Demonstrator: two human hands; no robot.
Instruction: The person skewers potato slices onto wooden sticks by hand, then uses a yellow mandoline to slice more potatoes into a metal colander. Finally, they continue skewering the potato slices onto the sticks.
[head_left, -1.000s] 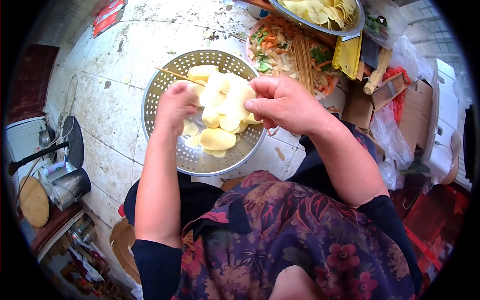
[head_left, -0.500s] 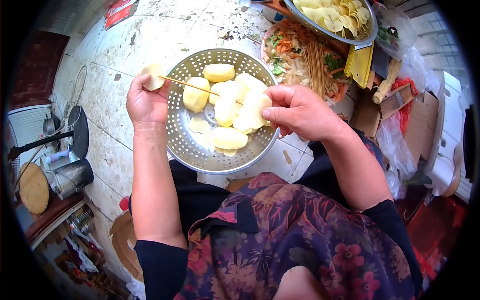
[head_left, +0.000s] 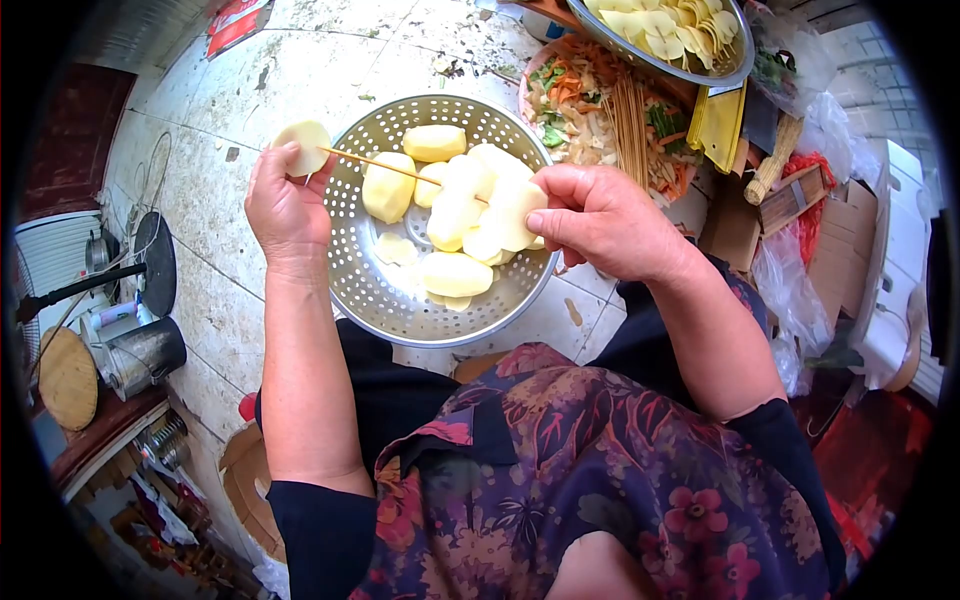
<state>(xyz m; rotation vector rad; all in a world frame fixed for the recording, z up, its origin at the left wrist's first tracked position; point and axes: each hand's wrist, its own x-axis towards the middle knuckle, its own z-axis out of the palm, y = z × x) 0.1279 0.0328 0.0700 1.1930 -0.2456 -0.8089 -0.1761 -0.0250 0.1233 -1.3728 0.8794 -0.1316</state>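
Observation:
My left hand (head_left: 285,210) pinches a thin round potato slice (head_left: 303,148) at the left end of a bamboo skewer (head_left: 385,165). The skewer runs to the right above a perforated metal colander (head_left: 347,298). Toward its other end it passes through pale potato slices (head_left: 464,186). Thumb and fingers of my right hand (head_left: 610,222) are closed on another potato slice (head_left: 516,214) at that end. Below lie several peeled potatoes (head_left: 457,273) and a few loose slices (head_left: 396,249). Overlapping slices hide exactly where the skewer ends.
A second metal bowl (head_left: 741,72) of potato slices stands at the upper right. Beside it, bamboo skewers (head_left: 627,130) lie over vegetable scraps (head_left: 570,90). Cardboard (head_left: 845,240) and plastic bags (head_left: 790,290) are to the right. At left stands a metal pot (head_left: 140,358).
My left hand and its potato slice have shifted slightly left and up. The colander sits a touch further left. My right hand has barely moved.

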